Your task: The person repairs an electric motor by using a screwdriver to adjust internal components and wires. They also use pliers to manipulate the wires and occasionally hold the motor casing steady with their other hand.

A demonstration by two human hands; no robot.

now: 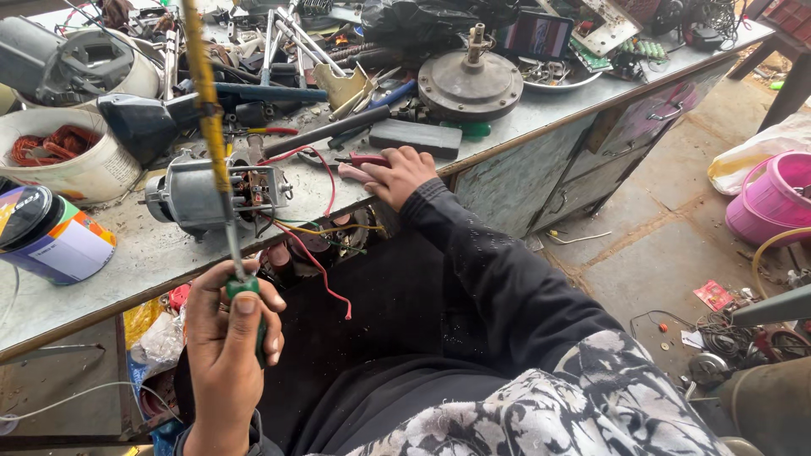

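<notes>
Your left hand [226, 338] fingers clamp screwdriver [211, 143]; right hand [397, 173] fingers spread flat on cluttered grey workbench [127, 262], red-handled tool [365, 159] at fingertips, small electric motor [207, 194] beyond; dirt floor [659, 245] below.

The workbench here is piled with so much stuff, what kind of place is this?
Most likely a small electrical or motor repair workshop. A bare electric motor with loose coloured wires lies on the workbench, a tub holds copper windings, and the left hand holds a screwdriver while the right hand reaches for a red-handled tool.
</notes>
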